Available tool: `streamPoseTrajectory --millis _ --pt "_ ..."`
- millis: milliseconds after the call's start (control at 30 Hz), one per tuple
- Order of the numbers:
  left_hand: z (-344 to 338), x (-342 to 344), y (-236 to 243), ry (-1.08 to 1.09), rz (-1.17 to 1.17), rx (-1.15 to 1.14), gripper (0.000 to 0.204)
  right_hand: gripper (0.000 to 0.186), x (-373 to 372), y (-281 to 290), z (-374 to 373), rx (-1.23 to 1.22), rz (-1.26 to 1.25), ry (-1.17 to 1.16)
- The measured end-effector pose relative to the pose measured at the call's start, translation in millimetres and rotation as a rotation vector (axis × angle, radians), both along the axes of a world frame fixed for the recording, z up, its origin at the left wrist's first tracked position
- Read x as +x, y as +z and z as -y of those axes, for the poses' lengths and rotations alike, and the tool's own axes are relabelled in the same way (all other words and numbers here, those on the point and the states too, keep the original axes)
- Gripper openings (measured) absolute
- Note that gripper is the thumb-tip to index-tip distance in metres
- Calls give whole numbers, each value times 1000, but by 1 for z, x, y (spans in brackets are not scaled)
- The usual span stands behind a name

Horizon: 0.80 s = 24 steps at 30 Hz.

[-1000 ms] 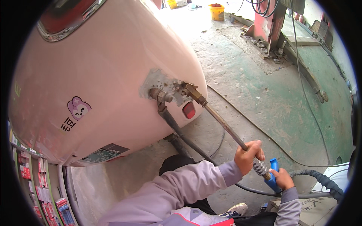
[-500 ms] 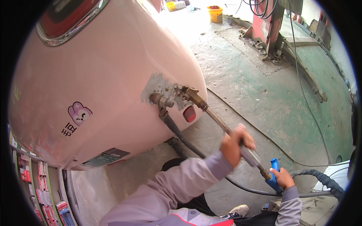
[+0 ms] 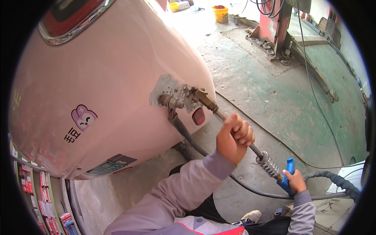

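Observation:
My left hand [image 3: 235, 138] is closed around the metal rod [image 3: 256, 151] of a slide-hammer dent puller; whatever its fingers cover is hidden. Below that fist, a shiny ribbed metal sleeve [image 3: 268, 164] sits on the rod. My right hand [image 3: 296, 181] grips the puller's blue handle [image 3: 285, 183] at the lower end. At the upper end, a brass-coloured head [image 3: 205, 98] meets a bare grey patch [image 3: 158, 88] on the pink car body [image 3: 117, 62]. Beside it, a metal clamp fitting [image 3: 171, 101] with a thick dark cable [image 3: 182, 129] is attached to the patch.
A sleeved hose [image 3: 333, 181] runs right from the handle. A thin cable [image 3: 270, 143] crosses the floor. Farther off stand a red lift post [image 3: 271, 27] and a yellow bucket [image 3: 221, 15]. A shelf rack [image 3: 41, 188] with packages is at lower left.
My left hand has moved up along the rod, away from the blue handle. The ribbed sleeve is now plainly visible, close to the handle. My right hand keeps its grip.

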<state>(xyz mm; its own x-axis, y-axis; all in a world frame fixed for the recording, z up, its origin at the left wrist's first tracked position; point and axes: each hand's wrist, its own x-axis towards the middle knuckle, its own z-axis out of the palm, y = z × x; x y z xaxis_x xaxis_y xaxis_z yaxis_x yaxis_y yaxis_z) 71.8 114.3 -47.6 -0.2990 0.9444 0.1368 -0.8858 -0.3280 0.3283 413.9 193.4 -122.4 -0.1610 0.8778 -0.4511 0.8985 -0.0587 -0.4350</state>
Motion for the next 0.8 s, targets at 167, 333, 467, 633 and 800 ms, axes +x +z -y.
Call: streamPoseTrajectory --millis 167,333,467,633,800 --pt "-2 -8 4 -192 43 241 43 66 12 -17 3 -12 -91 2" --pt "4 34 19 388 -136 -468 43 71 18 -42 -22 -455 -80 328" --pt "3 14 18 167 -15 -266 42 62 15 -40 -10 -182 -72 110" --pt "2 4 7 41 -37 23 37 51 10 -26 -1 -43 -234 -72" --pt "7 33 8 383 -178 -231 34 50 12 -21 -24 -570 -219 366"
